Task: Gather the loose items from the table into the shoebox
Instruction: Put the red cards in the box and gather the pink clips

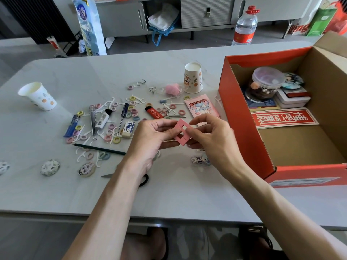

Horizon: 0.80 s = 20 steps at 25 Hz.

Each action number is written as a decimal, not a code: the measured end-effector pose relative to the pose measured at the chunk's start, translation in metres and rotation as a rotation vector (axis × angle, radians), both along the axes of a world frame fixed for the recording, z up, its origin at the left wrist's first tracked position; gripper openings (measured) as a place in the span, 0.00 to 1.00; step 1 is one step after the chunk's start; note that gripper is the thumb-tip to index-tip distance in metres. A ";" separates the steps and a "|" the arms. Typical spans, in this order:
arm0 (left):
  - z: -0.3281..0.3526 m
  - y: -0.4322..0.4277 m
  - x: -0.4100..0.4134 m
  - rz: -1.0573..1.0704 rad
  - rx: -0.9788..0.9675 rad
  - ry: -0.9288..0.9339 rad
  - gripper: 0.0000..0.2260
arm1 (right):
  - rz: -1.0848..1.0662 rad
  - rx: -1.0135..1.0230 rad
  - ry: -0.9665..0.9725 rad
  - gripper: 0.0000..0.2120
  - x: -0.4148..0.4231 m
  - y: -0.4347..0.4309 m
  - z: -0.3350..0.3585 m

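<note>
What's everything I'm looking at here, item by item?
shoebox: one, orange-red, open, on table, right side
lidded jar: one, clear, inside shoebox
paper cups: two, white patterned, one left, one inverted centre
lighters: three, red, white, blue, mid-table
screwdriver: one, dark handle, mid-table
eraser: one, white, mid-table
pencil: one, dark, just nearer than eraser
hair ties: many, pastel, scattered
floss picks: many, white, scattered
pink block: one, held above table
left hand, right hand: both pinch the block

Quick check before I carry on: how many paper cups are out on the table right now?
2. One white patterned paper cup stands near the grey table's left edge; the other stands behind the pink packet, just left of the orange shoebox. None seems hidden.
</note>
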State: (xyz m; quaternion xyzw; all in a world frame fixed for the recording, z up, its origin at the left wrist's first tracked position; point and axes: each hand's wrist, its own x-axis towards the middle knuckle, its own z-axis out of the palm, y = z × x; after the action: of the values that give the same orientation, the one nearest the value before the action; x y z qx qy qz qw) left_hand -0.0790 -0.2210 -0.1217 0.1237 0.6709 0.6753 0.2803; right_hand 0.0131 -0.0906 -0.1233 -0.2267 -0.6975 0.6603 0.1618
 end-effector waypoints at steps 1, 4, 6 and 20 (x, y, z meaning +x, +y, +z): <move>0.000 0.000 0.000 0.003 0.005 -0.007 0.08 | -0.004 -0.010 0.004 0.05 0.000 0.000 0.000; 0.000 0.001 0.000 0.015 0.013 -0.012 0.09 | -0.011 -0.010 0.020 0.06 0.000 -0.002 -0.002; -0.001 0.002 0.001 0.032 0.015 -0.001 0.10 | -0.021 0.016 0.021 0.07 0.000 -0.004 -0.003; 0.001 0.005 0.003 0.122 0.018 0.033 0.05 | -0.053 -0.080 0.085 0.04 0.003 -0.008 0.002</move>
State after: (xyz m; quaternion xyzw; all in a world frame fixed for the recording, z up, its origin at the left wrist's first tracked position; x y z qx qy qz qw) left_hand -0.0764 -0.2162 -0.1207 0.0963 0.6756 0.6950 0.2264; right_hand 0.0165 -0.0981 -0.1215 -0.2230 -0.6570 0.6920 0.1994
